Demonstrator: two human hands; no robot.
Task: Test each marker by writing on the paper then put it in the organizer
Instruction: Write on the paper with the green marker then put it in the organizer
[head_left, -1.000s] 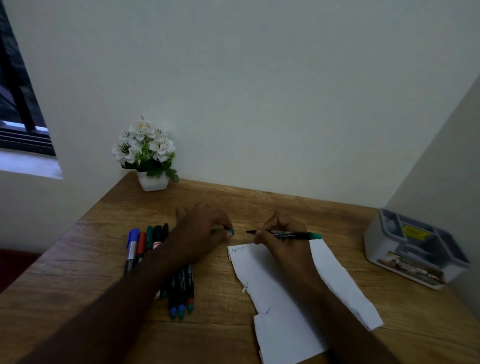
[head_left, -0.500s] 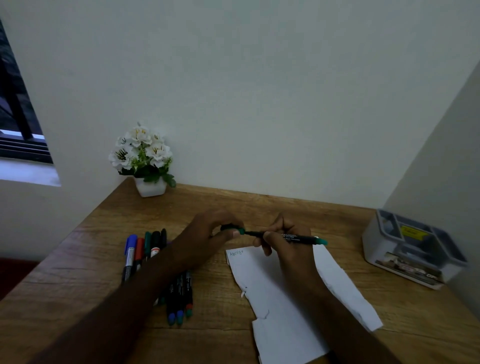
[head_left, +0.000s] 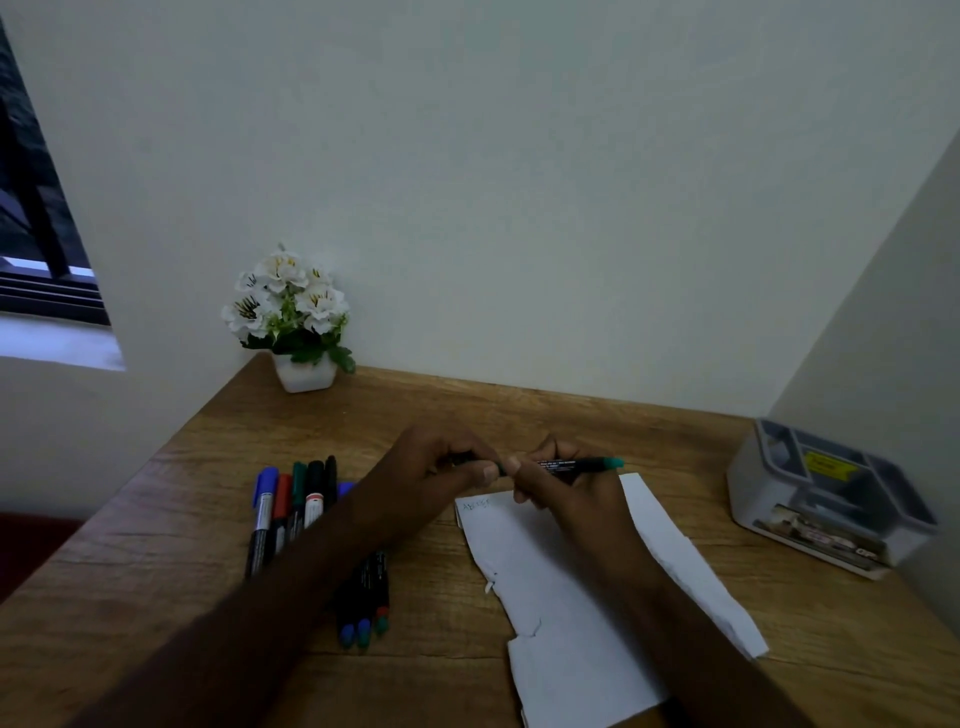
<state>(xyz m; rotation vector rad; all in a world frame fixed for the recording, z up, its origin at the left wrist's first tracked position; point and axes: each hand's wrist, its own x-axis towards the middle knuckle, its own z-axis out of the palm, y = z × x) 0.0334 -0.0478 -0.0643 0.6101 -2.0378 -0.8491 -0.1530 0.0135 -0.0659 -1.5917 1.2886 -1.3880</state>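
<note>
Holding: a green marker (head_left: 576, 464) level above the top edge of the paper (head_left: 561, 587), both my hands meeting on it.
Right hand: my right hand (head_left: 566, 493) has its fingers curled round the black barrel; the teal end cap sticks out to the right past my knuckles.
Left hand: my left hand (head_left: 436, 473) pinches the marker's left end between thumb and curled fingers; whether that dark piece is the cap pushed fully home I cannot tell.
Paper: a torn white sheet lying flat on the table (head_left: 519, 415), under my right wrist, with a short line of faint green letters at its top left corner.
Other markers: a group of markers (head_left: 296, 509) lies side by side on the table to the left, partly hidden by my left forearm; blue, red, green and black caps show.
Organizer: a grey organizer (head_left: 815, 499) with several compartments sits at the table's right edge by the wall, well apart from my hands.
Flower pot: a white flower pot (head_left: 304, 371) stands in the far left corner.
</note>
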